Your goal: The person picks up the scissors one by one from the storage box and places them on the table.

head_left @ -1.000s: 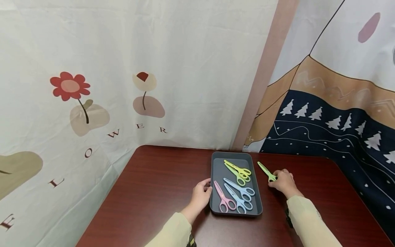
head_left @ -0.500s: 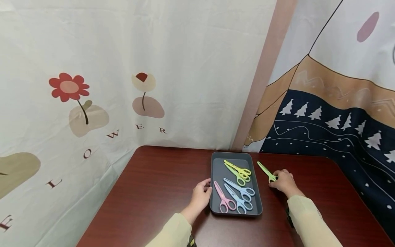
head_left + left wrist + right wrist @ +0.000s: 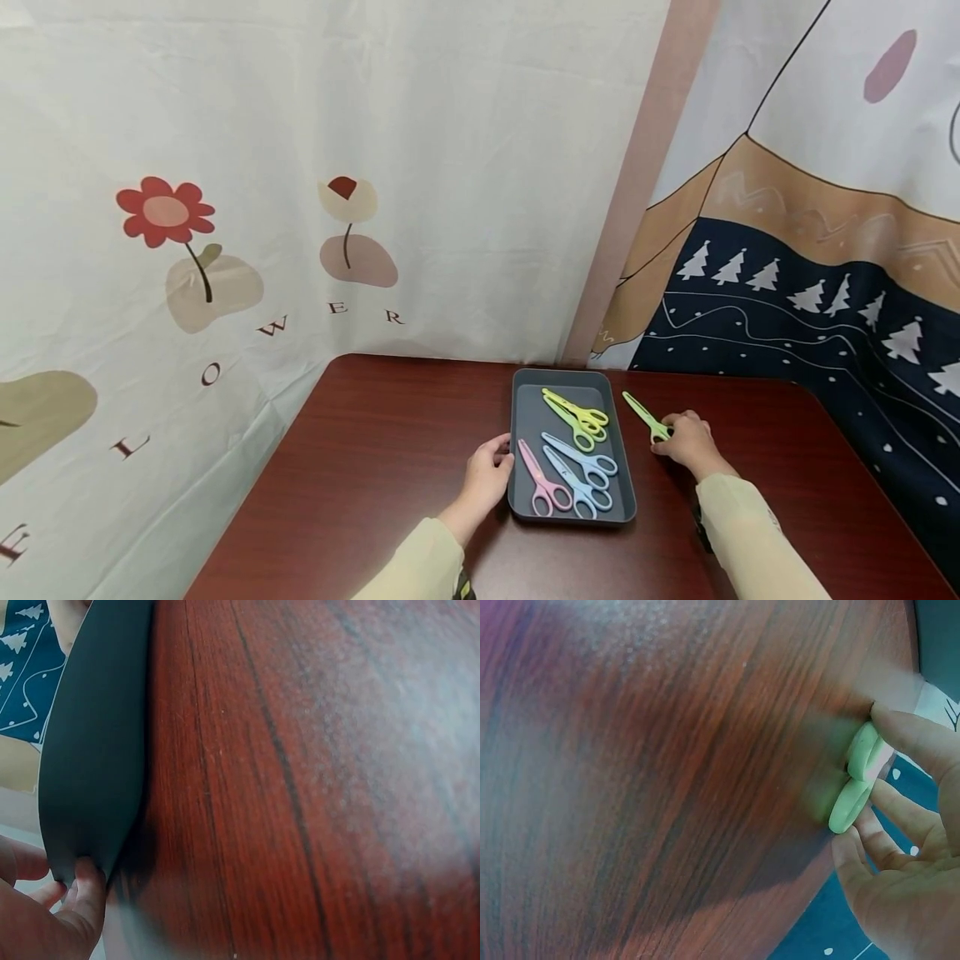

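Observation:
My left hand holds the left side of a dark grey tray, its fingertips at the wall. Seen from the left wrist, thumb and fingers meet the outer wall near a corner. Inside lie yellow scissors over green ones, two light blue pairs and pink scissors. To the right of the tray, my right hand pinches light green scissors by the handle loops. In the right wrist view the thumb is at one loop and fingers at the other; the blades are hidden there.
The dark red wooden table extends on both sides of the tray, its back edge close behind it. A pale curtain with flower prints hangs at the back. On the right is a printed cloth with white trees.
The view has shifted very slightly. Both hands, the tray and the scissors stay essentially where they were.

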### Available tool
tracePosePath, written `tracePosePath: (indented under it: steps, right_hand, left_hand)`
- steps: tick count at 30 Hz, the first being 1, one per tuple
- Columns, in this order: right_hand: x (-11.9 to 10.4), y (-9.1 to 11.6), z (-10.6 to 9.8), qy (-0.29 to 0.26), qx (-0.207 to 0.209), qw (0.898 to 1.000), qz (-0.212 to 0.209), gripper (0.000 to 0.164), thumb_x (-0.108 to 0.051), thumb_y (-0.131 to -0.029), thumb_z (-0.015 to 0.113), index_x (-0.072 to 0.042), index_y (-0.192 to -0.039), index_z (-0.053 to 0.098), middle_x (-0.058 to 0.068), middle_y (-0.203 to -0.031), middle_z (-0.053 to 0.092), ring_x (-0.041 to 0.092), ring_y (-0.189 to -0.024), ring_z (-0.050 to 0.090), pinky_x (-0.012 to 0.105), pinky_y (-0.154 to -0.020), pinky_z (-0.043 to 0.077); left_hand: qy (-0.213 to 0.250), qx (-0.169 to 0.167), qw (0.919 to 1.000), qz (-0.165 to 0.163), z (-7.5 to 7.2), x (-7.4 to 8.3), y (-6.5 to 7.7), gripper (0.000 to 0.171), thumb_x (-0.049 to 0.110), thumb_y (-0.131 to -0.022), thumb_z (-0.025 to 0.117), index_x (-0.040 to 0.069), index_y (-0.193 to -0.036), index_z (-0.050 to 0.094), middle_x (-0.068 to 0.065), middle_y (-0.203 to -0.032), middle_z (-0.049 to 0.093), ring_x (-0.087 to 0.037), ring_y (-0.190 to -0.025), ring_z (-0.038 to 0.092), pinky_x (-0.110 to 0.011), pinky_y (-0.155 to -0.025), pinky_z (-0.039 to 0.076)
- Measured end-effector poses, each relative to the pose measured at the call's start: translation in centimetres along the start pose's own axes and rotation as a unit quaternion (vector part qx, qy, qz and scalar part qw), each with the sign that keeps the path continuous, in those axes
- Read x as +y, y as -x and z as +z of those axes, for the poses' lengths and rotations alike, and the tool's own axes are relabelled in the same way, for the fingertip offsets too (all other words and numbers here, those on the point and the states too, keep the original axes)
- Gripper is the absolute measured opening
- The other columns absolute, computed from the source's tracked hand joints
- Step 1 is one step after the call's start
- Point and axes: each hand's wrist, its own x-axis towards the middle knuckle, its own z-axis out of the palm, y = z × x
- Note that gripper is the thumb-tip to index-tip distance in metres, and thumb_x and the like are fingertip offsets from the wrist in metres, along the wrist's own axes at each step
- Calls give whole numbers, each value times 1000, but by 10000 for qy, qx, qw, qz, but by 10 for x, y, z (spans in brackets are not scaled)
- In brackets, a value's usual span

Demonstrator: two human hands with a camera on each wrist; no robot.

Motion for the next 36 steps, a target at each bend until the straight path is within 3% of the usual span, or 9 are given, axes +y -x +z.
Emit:
tracePosePath:
  steps: [12,20,29,36]
  right_hand:
    - [-9,-1,2,60,44,10000,-47,61,-19,-74,77,14,-120,54,33,-114,46,45,-98,43,49,-77,44]
    - [-16,-6,2,-34,433,9988,-244,56,-20,-79,71,10,-122,52,34,-122,44,46,-105,42,57,-86,43]
    - [-43,-10,0,-290,672,9965,-396,48,-19,-85,65,3,-126,53,28,-128,45,44,-113,42,57,-92,43]
    - [-61,-10,3,-373,578,9964,-502,49,-22,-87,65,0,-128,53,26,-131,45,43,-118,42,57,-94,43]
  left_hand:
    - [-58,-2,10000,17,-3,0,-1,33,-2,-88,59,-4,-120,60,-17,-104,66,-25,-88,66,-26,-70,53]
    - [-138,-17,9997,195,-3,1,-2,33,-3,-87,59,-5,-120,60,-17,-103,66,-26,-86,66,-25,-70,53]
    - [-111,20,9998,156,0,-1,-1,33,-3,-87,59,-5,-119,61,-16,-101,67,-24,-85,67,-23,-68,52]
    - [-53,-17,9999,158,0,0,1,32,-3,-87,59,-5,-120,60,-16,-102,66,-25,-86,66,-24,-69,52]
